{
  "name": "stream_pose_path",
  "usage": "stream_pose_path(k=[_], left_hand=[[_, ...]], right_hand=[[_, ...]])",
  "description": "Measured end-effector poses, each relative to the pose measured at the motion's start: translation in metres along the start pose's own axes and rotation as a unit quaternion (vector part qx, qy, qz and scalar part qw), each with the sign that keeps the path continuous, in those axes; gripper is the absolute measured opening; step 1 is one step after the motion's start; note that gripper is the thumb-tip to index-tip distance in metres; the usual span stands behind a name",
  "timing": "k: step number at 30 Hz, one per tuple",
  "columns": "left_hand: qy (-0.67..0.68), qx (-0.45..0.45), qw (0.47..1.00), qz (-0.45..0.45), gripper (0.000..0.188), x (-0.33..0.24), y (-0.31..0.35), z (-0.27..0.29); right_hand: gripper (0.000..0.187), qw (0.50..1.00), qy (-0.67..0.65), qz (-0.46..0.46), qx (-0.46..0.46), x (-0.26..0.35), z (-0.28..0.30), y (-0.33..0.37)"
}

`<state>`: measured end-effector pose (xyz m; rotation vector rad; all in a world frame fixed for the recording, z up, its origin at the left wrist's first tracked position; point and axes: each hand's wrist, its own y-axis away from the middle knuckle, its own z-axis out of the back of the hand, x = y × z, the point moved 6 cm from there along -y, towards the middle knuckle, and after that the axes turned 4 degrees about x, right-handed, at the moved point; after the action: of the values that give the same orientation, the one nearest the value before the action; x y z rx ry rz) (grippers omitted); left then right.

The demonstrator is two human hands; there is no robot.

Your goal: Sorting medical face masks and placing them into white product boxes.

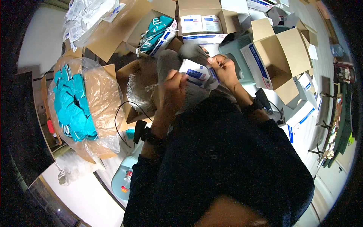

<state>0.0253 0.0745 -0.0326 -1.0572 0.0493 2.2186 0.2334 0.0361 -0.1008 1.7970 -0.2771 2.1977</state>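
Over my lap I hold a small white packet [195,72] with blue printed panels. My left hand [174,86] is closed, thumb and fingers pinching the packet's left edge. My right hand [225,70] is closed at the packet's right side, where a crumpled, bluish part shows by the fingers. Whether the packet is sealed or torn there, I cannot tell. Just beyond my knees stands a carton [204,39] with white packets standing in it. To its left a smaller box [168,37] is filled with folded teal fabric items with white ties.
At left a plastic-lined carton [106,94] holds a heap of teal fabric items [73,102]. White packets pile up in a bag [89,17] at the far left. An open brown carton [278,53] stands at right, near white boxes [298,109]. White stringy scraps [136,92] lie in a low box.
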Motion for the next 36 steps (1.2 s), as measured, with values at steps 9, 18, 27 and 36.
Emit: stream_pose_path(k=[9,18,27,36], left_hand=[[0.056,-0.001,0.998,-0.030,0.013,-0.006,-0.007,-0.013],[0.096,0.024,0.991,0.089,0.021,0.006,-0.005,-0.014],[0.109,0.043,0.989,0.086,0.022,0.016,-0.008,-0.025],[0.081,0.062,0.993,0.054,0.015,0.026,-0.008,-0.054]], right_hand=[[0.019,0.982,0.059,0.165,0.069,0.047,-0.016,-0.003],[0.017,0.964,0.151,0.217,-0.025,0.058,-0.012,0.015],[0.015,0.986,0.073,0.149,0.008,0.058,-0.012,0.019],[0.015,0.995,-0.073,-0.026,0.069,0.029,-0.035,0.012]])
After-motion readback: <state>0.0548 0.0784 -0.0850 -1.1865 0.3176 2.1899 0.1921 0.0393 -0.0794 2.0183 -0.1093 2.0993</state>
